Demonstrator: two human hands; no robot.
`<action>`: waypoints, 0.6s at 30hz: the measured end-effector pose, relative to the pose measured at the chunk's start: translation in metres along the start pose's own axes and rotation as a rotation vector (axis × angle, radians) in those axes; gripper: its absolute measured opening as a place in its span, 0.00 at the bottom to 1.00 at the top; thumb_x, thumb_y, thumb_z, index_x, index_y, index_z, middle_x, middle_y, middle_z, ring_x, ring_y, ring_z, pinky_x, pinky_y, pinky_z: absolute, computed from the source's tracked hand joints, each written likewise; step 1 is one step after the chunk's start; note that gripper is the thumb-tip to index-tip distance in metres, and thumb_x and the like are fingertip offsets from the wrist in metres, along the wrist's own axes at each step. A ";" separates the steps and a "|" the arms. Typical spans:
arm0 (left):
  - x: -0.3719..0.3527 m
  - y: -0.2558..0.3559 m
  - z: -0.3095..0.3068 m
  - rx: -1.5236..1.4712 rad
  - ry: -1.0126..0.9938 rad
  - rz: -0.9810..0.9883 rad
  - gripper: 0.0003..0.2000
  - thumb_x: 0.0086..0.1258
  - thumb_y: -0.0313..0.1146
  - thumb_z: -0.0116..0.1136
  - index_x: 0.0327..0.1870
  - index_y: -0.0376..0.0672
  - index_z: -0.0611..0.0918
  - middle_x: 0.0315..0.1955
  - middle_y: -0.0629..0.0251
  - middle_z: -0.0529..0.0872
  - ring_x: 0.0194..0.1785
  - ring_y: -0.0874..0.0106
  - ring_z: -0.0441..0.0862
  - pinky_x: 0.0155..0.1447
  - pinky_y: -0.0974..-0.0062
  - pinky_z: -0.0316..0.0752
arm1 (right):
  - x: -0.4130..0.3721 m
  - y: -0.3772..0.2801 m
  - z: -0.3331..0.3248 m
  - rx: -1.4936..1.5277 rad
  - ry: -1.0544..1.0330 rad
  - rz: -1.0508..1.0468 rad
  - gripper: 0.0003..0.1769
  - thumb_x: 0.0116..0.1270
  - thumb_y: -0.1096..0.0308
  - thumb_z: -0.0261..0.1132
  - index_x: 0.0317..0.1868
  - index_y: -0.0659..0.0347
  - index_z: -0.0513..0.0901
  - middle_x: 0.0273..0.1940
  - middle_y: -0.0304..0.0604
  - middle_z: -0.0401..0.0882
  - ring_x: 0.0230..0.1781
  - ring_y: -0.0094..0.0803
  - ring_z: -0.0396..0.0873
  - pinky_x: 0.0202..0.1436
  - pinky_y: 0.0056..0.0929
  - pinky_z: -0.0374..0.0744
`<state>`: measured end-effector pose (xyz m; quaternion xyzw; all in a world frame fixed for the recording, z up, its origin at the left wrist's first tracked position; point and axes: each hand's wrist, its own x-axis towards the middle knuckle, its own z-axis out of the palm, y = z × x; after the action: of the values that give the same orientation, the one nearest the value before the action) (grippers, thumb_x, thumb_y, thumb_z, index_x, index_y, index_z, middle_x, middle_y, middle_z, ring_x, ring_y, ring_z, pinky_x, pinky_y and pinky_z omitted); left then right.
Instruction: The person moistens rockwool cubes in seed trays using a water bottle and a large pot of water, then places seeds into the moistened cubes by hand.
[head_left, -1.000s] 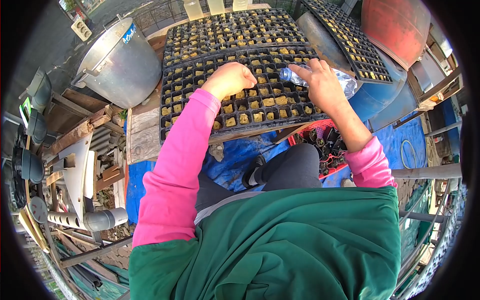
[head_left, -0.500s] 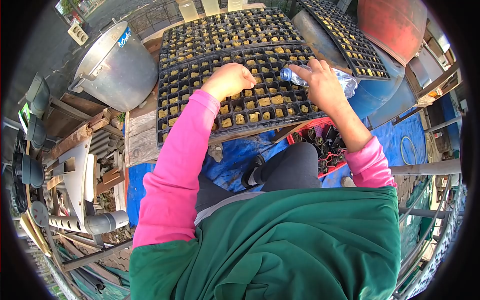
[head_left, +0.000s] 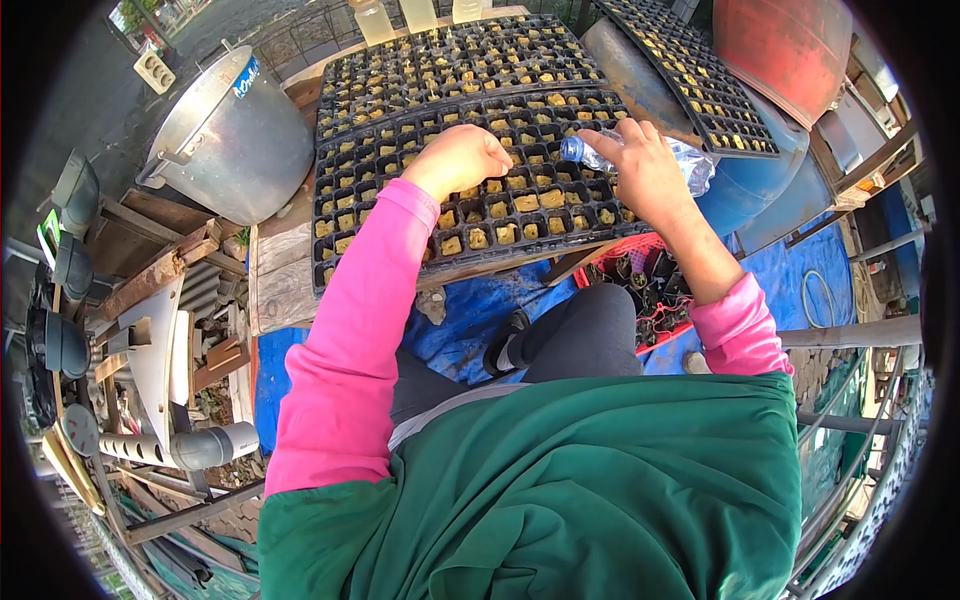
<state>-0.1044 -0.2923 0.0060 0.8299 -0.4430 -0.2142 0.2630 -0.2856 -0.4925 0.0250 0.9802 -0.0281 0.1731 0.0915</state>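
My left hand [head_left: 460, 163] is over the near black seedling tray [head_left: 350, 160], its fingertips pinched together just above the cells. Whatever lies between those fingertips is too small to make out. Small yellowish plugs sit in many of the tray's cells. At the tray's right side my right hand [head_left: 648, 170] is wrapped round a clear plastic bottle [head_left: 693, 166], which lies tilted with its blue cap [head_left: 572, 149] toward the left. The index finger stretches along the bottle near the cap. A second black tray [head_left: 450, 65] of plugs lies behind the near one.
A large metal pot [head_left: 240, 140] stands left on the wooden table [head_left: 285, 265]. Three jars [head_left: 420, 14] stand behind the trays. At the right, another tray [head_left: 700, 80] rests near a blue barrel [head_left: 765, 165] and a red barrel [head_left: 785, 55]. A red crate [head_left: 655, 345] sits below the table.
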 end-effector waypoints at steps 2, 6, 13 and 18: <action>0.002 -0.001 0.001 -0.005 -0.003 -0.010 0.11 0.63 0.31 0.63 0.45 0.42 0.88 0.41 0.59 0.90 0.46 0.67 0.86 0.53 0.70 0.78 | 0.000 -0.001 -0.003 0.008 -0.009 0.010 0.30 0.59 0.79 0.57 0.62 0.43 0.79 0.49 0.50 0.76 0.54 0.47 0.74 0.60 0.44 0.73; 0.005 -0.004 0.003 -0.023 0.018 -0.002 0.11 0.61 0.35 0.67 0.43 0.44 0.89 0.39 0.57 0.90 0.44 0.64 0.87 0.52 0.68 0.78 | -0.002 0.002 -0.004 0.019 0.001 0.014 0.31 0.58 0.79 0.59 0.62 0.42 0.79 0.48 0.49 0.76 0.53 0.46 0.73 0.59 0.43 0.74; 0.003 0.007 0.002 0.021 -0.015 0.003 0.11 0.63 0.32 0.63 0.45 0.42 0.88 0.41 0.59 0.90 0.46 0.68 0.86 0.54 0.71 0.77 | -0.005 0.009 -0.003 -0.032 -0.032 0.043 0.32 0.55 0.79 0.62 0.62 0.43 0.79 0.49 0.48 0.75 0.53 0.45 0.73 0.59 0.44 0.74; 0.007 0.005 0.005 0.002 -0.010 0.006 0.11 0.62 0.33 0.65 0.44 0.44 0.89 0.40 0.59 0.90 0.46 0.66 0.86 0.53 0.69 0.78 | -0.007 0.013 -0.002 -0.024 -0.001 0.045 0.32 0.54 0.79 0.63 0.61 0.44 0.80 0.48 0.48 0.76 0.52 0.45 0.73 0.58 0.43 0.75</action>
<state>-0.1068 -0.3014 0.0048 0.8277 -0.4471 -0.2171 0.2606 -0.2938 -0.5043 0.0262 0.9783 -0.0524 0.1741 0.0993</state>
